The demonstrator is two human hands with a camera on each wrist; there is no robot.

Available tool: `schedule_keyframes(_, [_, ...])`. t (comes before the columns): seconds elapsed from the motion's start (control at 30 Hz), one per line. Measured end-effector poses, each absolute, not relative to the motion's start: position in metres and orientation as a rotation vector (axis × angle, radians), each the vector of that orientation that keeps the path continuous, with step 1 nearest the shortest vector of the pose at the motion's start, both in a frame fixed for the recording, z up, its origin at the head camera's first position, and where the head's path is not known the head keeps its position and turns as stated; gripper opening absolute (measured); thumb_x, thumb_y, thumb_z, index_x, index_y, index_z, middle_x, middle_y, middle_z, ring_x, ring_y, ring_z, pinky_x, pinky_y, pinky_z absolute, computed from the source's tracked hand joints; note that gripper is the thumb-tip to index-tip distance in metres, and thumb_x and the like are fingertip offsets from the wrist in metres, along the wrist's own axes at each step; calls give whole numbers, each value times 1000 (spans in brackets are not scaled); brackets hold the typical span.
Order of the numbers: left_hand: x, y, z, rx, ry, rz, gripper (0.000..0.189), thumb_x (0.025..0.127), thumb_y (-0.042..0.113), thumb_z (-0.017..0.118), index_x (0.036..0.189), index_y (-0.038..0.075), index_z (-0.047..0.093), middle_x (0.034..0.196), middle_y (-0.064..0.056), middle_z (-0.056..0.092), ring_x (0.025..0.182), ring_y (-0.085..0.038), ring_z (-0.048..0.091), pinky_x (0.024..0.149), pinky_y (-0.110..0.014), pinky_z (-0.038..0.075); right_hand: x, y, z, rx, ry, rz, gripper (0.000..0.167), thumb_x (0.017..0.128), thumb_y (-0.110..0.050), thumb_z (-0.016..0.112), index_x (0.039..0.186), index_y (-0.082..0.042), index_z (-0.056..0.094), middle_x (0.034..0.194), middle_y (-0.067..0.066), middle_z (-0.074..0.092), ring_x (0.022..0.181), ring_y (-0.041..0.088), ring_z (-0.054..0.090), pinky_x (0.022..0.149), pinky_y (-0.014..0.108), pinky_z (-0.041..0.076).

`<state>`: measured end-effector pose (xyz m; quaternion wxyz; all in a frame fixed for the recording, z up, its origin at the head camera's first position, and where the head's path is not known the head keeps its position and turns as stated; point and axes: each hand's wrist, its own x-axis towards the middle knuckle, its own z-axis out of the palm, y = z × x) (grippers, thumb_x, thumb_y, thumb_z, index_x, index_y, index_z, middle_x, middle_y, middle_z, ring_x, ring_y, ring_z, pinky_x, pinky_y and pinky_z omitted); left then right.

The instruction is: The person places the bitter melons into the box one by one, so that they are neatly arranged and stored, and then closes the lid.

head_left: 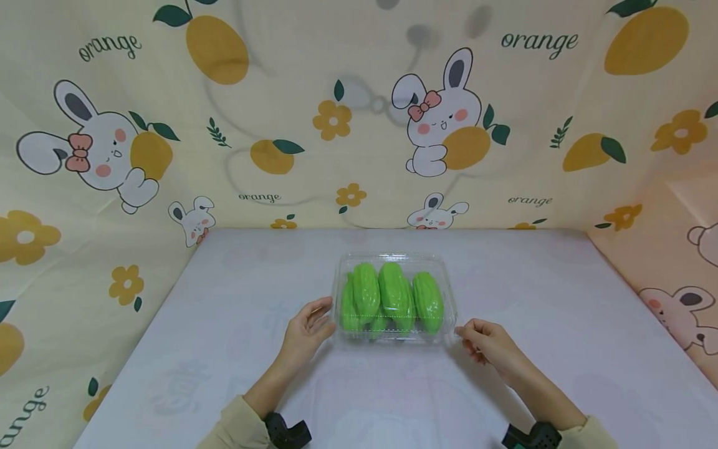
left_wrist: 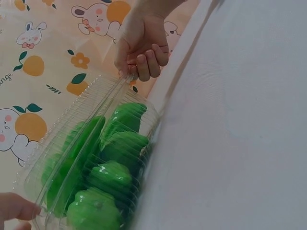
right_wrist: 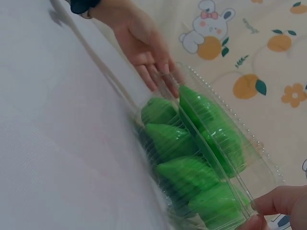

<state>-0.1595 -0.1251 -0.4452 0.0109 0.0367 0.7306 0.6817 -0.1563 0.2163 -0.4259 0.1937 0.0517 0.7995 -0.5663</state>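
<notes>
A clear plastic clamshell box, its lid down, lies flat on the table. Inside it are several glossy green ridged fruits, also seen through the box wall in both wrist views. My left hand is at the box's left edge, with thumb and fingers on the rim in the right wrist view. At the front right corner my right hand pinches the rim between thumb and forefinger, the other fingers curled loosely below. In the left wrist view the right hand shows at the far end of the rim.
A white cloth covers the table. Behind and at both sides hangs a cream curtain printed with rabbits and oranges. Black wrist cameras are strapped at both cuffs.
</notes>
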Motion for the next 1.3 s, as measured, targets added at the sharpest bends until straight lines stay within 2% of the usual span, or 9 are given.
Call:
schedule_keyframes(0.2, [-159, -124, -445, 77, 2239, 2149, 49, 86, -11, 57, 133, -12, 44, 139, -34, 48, 132, -44, 47, 110, -38, 44, -157, 216, -427, 194, 2222, -1576, 27, 95, -25, 56, 73, -15, 45, 62, -8, 47, 56, 6, 44, 50, 18, 38])
schedule_keyframes(0.37, [-157, -124, -444, 36, 2203, 2142, 50, 88, -9, 58, 135, -10, 43, 136, -35, 50, 129, -44, 50, 100, -26, 52, -156, 218, -430, 146, 2091, -1642, 20, 98, -27, 50, 82, -14, 52, 68, -9, 52, 59, 3, 48, 51, 16, 41])
schedule_keyframes(0.63, [-157, -124, -448, -29, 2266, 2027, 49, 91, 1, 58, 137, -6, 44, 136, -27, 51, 124, -39, 55, 88, -14, 53, -157, 224, -434, -38, 1910, -1737, 28, 101, -23, 42, 97, -6, 64, 72, -12, 59, 61, -1, 53, 52, 11, 44])
schedule_keyframes(0.73, [-156, -124, -450, -31, 2290, 2006, 47, 91, 2, 58, 135, -9, 44, 129, -28, 54, 117, -35, 59, 86, -14, 53, -157, 225, -435, -60, 1880, -1756, 29, 101, -23, 43, 100, -6, 66, 74, -12, 61, 62, -1, 54, 54, 11, 45])
schedule_keyframes(0.83, [-155, -123, -451, -70, 2282, 1987, 43, 92, 4, 57, 131, -10, 46, 120, -25, 58, 103, -22, 63, 82, -16, 53, -157, 225, -436, -89, 1846, -1778, 28, 101, -23, 44, 101, -7, 68, 76, -12, 62, 64, -2, 54, 55, 11, 46])
schedule_keyframes(0.97, [-155, -121, -452, -107, 2194, 2003, 27, 94, 7, 51, 115, -9, 50, 97, -10, 60, 85, -9, 60, 80, -21, 55, -159, 225, -438, -109, 1789, -1821, 26, 101, -22, 45, 96, -13, 69, 76, -13, 63, 64, -3, 55, 55, 9, 45])
schedule_keyframes(1.03, [-155, -121, -454, -88, 2142, 2007, 19, 96, 8, 47, 105, -8, 51, 86, -4, 59, 79, -8, 60, 79, -23, 56, -159, 224, -438, -118, 1768, -1841, 26, 101, -21, 45, 94, -14, 69, 76, -13, 63, 63, -4, 55, 55, 8, 45])
schedule_keyframes(1.13, [-155, -121, -456, -42, 2096, 1951, 22, 99, 13, 41, 95, -5, 53, 78, 2, 57, 75, -7, 61, 78, -22, 57, -159, 222, -439, -114, 1769, -1855, 26, 101, -20, 45, 92, -15, 69, 75, -14, 63, 62, -4, 54, 54, 8, 44])
schedule_keyframes(1.3, [-156, -123, -456, -2, 2054, 1897, 30, 100, 17, 37, 97, -8, 55, 76, 5, 57, 76, -6, 61, 78, -19, 55, -159, 221, -440, -89, 1784, -1861, 26, 101, -20, 46, 92, -14, 69, 74, -13, 63, 62, -4, 53, 53, 8, 44])
